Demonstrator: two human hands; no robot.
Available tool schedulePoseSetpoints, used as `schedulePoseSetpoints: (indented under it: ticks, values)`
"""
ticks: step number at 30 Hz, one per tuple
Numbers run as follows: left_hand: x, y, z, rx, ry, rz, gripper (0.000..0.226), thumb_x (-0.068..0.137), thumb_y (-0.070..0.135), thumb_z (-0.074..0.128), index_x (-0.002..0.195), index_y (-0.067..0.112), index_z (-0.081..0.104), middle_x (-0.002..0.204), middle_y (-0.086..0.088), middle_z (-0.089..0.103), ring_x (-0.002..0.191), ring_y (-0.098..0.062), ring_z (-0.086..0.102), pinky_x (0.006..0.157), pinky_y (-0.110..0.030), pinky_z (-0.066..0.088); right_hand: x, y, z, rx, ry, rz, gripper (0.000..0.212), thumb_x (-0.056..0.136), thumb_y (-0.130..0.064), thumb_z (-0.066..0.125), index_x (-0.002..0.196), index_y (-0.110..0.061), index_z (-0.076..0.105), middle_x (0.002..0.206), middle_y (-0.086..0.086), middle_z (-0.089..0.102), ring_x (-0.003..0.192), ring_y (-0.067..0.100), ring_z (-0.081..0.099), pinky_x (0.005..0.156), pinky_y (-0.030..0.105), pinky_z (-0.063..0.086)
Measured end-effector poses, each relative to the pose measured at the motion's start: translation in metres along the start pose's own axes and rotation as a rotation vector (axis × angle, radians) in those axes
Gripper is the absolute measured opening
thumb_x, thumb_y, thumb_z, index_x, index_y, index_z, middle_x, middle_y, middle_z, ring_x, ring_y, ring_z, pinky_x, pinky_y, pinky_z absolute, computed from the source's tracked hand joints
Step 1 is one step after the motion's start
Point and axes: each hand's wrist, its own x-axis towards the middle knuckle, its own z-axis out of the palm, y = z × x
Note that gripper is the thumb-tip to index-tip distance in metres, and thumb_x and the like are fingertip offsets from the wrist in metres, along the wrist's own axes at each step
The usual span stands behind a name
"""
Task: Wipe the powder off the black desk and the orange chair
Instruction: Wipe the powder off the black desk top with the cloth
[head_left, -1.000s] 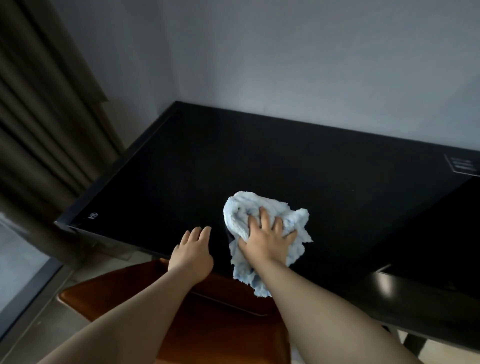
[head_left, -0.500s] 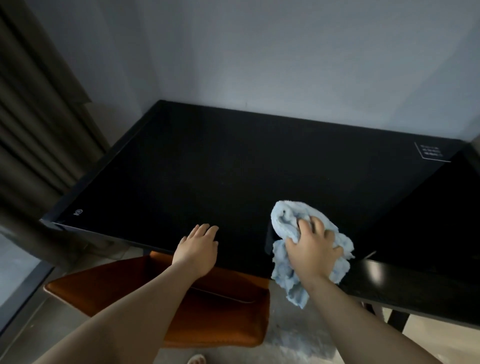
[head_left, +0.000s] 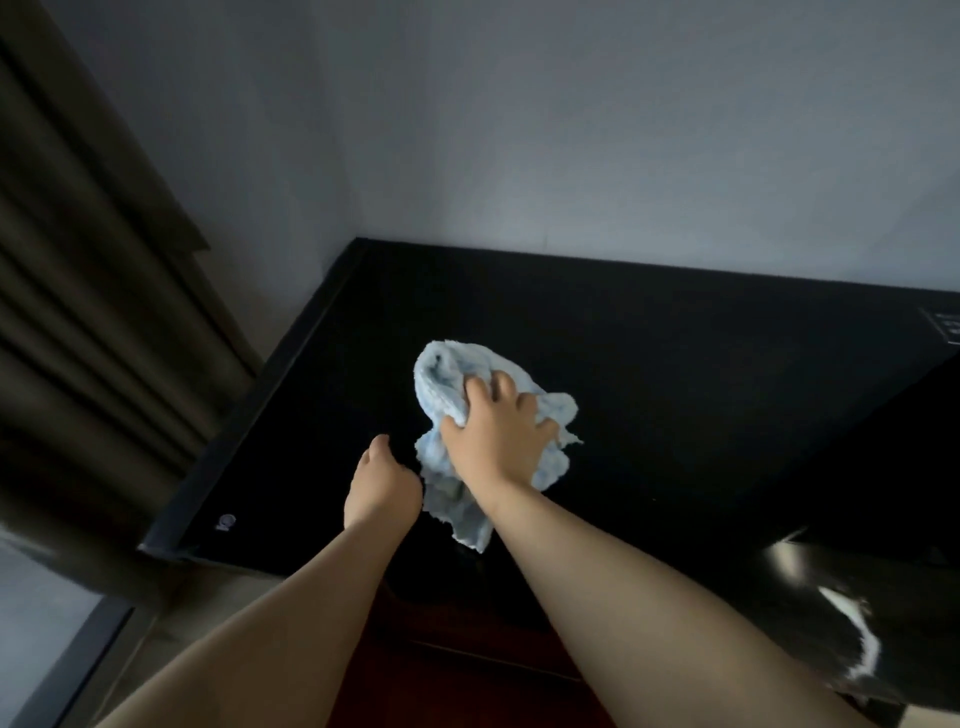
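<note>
right hand (head_left: 493, 436) grips the crumpled blue cloth (head_left: 441, 374) mid black desk (head_left: 675, 389); left hand (head_left: 382, 483) rests beside it on the desk, fingers straight, empty. orange chair (head_left: 457, 675) sits under the desk's near edge.

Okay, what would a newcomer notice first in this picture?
The crumpled light blue cloth stands out, bright against the black desk, gripped by the right hand mid-desk. Beside it, the left hand rests on the desk near its front edge; brown curtains hang at the left.

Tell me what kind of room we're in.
Likely a bedroom or home-office corner: a black desk against a plain wall, a brown curtain at left, an orange chair under the desk.
</note>
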Motion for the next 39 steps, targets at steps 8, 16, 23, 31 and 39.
schedulePoseSetpoints:
  ticks: [8, 16, 23, 31, 39]
  values:
    - [0.074, -0.024, -0.039, 0.059, -0.002, 0.0, 0.04, 0.092, 0.017, 0.037, 0.132, 0.012, 0.043, 0.136, -0.009, 0.048, 0.129, -0.027, 0.042, 0.103, -0.046, 0.038, 0.042, -0.072, 0.089, -0.183, -0.252, -0.109, 0.063, 0.092, -0.058, 0.034, 0.144, -0.025, 0.02, 0.155, 0.011, 0.011, 0.143, 0.036, 0.0, 0.103, 0.07, -0.002]
    - [0.094, -0.021, -0.031, 0.174, -0.014, 0.059, 0.04, 0.092, 0.019, 0.038, 0.131, 0.015, 0.041, 0.142, -0.002, 0.041, 0.136, -0.024, 0.032, 0.111, -0.047, 0.025, 0.06, -0.055, 0.107, -0.197, -0.323, -0.169, 0.053, 0.091, -0.054, 0.038, 0.14, -0.045, 0.021, 0.156, -0.002, -0.012, 0.14, 0.038, -0.017, 0.095, 0.076, -0.011]
    - [0.077, 0.008, 0.014, 0.31, -0.056, 0.142, 0.064, 0.088, 0.006, 0.035, 0.149, 0.018, 0.017, 0.157, 0.003, 0.016, 0.146, -0.015, 0.003, 0.117, -0.046, 0.006, 0.065, 0.037, 0.068, -0.25, -0.223, 0.103, 0.049, 0.095, -0.046, 0.033, 0.142, -0.044, 0.018, 0.155, -0.005, -0.009, 0.141, 0.036, -0.004, 0.1, 0.076, 0.002]
    - [0.019, 0.039, 0.076, 0.463, -0.135, 0.251, 0.061, 0.096, 0.014, 0.035, 0.15, 0.024, 0.009, 0.159, 0.004, 0.0, 0.145, -0.018, -0.01, 0.112, -0.06, -0.001, 0.009, 0.175, -0.003, -0.361, -0.139, 0.351, 0.057, 0.09, -0.057, 0.036, 0.142, -0.043, 0.017, 0.156, -0.003, -0.001, 0.138, 0.033, 0.01, 0.103, 0.064, 0.024]
    - [-0.013, 0.042, 0.079, 0.551, -0.34, 0.479, 0.054, 0.1, 0.023, 0.031, 0.15, 0.022, 0.011, 0.159, 0.005, 0.002, 0.146, -0.015, -0.006, 0.116, -0.05, 0.005, -0.006, 0.214, -0.077, -0.369, 0.039, 0.327, 0.043, 0.085, -0.028, 0.053, 0.127, -0.025, 0.044, 0.136, 0.002, 0.041, 0.108, 0.032, 0.047, 0.077, 0.042, 0.038]
